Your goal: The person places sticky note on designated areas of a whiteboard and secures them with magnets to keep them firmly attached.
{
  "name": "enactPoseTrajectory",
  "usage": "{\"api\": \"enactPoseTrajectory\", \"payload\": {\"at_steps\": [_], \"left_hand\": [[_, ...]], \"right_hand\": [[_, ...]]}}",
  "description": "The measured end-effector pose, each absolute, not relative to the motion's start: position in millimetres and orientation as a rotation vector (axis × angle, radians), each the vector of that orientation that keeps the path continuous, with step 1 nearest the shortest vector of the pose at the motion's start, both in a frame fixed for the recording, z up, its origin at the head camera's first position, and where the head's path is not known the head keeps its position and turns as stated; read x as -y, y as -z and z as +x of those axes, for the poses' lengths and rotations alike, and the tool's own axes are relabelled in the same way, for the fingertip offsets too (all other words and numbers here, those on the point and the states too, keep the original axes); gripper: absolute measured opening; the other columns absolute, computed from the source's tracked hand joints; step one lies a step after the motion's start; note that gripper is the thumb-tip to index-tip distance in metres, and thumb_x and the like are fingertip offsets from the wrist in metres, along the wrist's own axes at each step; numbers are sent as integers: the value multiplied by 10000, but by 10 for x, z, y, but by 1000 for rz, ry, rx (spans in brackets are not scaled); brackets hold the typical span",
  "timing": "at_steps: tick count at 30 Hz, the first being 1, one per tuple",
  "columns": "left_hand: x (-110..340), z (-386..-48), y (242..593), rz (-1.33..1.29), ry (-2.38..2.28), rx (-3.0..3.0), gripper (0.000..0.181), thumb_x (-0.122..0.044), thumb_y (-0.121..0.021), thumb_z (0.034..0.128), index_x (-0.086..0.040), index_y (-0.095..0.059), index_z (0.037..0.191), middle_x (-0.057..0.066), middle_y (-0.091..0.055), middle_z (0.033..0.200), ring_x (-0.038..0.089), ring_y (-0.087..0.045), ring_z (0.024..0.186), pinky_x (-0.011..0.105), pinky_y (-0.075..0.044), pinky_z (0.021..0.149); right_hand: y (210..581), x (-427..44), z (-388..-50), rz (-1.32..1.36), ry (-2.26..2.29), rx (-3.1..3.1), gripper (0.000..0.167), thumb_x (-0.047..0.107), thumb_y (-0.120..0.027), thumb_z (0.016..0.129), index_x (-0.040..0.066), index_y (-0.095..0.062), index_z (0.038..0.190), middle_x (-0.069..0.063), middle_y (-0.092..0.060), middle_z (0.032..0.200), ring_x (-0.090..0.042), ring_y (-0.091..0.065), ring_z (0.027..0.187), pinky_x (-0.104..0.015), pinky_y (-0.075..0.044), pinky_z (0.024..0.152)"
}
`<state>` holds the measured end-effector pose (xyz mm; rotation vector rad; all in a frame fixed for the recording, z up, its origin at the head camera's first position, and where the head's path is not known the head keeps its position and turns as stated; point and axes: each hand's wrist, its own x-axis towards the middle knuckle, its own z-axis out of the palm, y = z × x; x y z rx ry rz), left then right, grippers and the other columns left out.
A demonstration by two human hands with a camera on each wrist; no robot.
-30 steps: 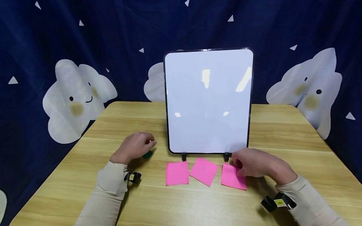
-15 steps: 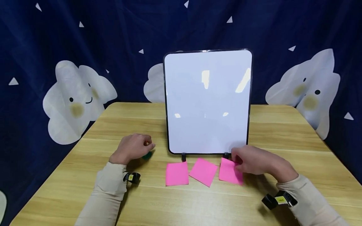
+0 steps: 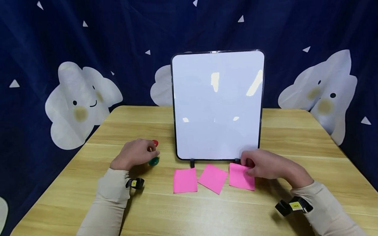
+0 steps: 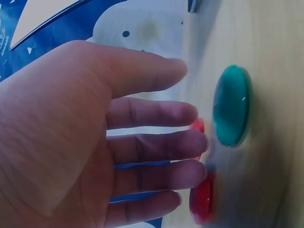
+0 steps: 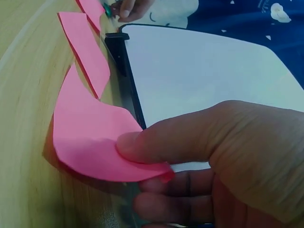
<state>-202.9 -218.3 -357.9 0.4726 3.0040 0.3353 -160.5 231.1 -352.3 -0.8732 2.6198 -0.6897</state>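
Pink notes number three; the right grip pinches one

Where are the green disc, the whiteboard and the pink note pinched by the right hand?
Green disc point(image 4: 231, 105): left wrist view, middle of its visible face.
Whiteboard point(image 3: 218, 105): head view, middle of its white surface.
Pinched pink note point(image 5: 90, 133): right wrist view, middle of its visible side.

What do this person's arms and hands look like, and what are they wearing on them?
The left hand and right hand are bare, without gloves. Both arms wear long, plain beige sleeves. Strapped at each wrist is a small black device with a yellow label; its marking is too small to read. No cables show.
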Motion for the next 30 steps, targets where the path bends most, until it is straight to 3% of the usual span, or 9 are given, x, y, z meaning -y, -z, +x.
{"api": "enactPoseTrajectory", "payload": {"at_steps": [8,18,30], "left_hand": [[2198,-2037,3573,477,-365,-2964,153,-376,-723,895,-226,-721,865,-87,-648,803,122,-554,687,372,-467,629],[2189,-2028,3590,475,-386,-2884,239,-473,-740,863,-237,-703,860,-83,-605,703,131,-523,630,351,-426,593],[2191,-2017,3578,450,-396,-2819,293,-455,-785,816,-209,-708,956,-44,-597,785,155,-521,681,347,-420,614]], "right_hand": [[3516,-2293,-1596,-915,732,-2655,246,12,-736,837,194,-579,891,23,-491,769,-129,-480,743,-277,-412,638],[3469,-2288,-1603,-837,804,-2695,255,-2,-725,874,193,-661,1024,41,-563,868,-169,-536,797,-304,-475,687],[3488,-2286,-1629,-747,882,-2825,249,4,-723,889,172,-632,1048,35,-602,882,-174,-551,780,-320,-491,676]]}}
